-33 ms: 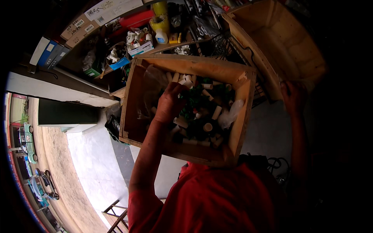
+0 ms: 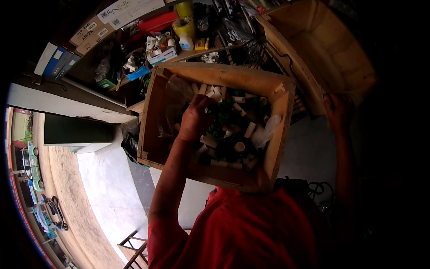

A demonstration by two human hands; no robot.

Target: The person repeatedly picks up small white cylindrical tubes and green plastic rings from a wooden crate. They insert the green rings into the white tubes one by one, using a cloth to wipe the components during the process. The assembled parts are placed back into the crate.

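Although the left hand (image 2: 195,119) had barely shifted since the picture just before, a small pale spot (image 2: 206,109) showed by its fingers (image 2: 202,102) that had not stood out there. Part of a fitting or just a glint; couldn't tell. Those fingers were bent downward, tips hidden by the hand's back, so whether they pinched a piece or only rested on the pile was unclear.

Right under and beyond them lay the white fittings (image 2: 240,146), short tube pieces mixed with green pieces (image 2: 216,130), all loose inside the wooden box (image 2: 251,80). No visible piece had changed place, so the pile read as the same and the hand as busy at one spot, on the box's left-of-middle part, toward its far wall. Clear plastic bag (image 2: 266,133) by the right wall, another plastic bag (image 2: 179,88) in the far left corner; both unmoved.

Further out, the right hand (image 2: 339,112) was at the near end of a second box (image 2: 324,40), also unmoved. Its fingers looked curled, but it was too dark to tell if they gripped the edge. Beyond the wooden box, a shelf (image 2: 192,54) carried more white parts (image 2: 160,43), a white bottle (image 2: 186,42) and a yellow roll (image 2: 183,28). Red shirt (image 2: 255,224) at the near side.
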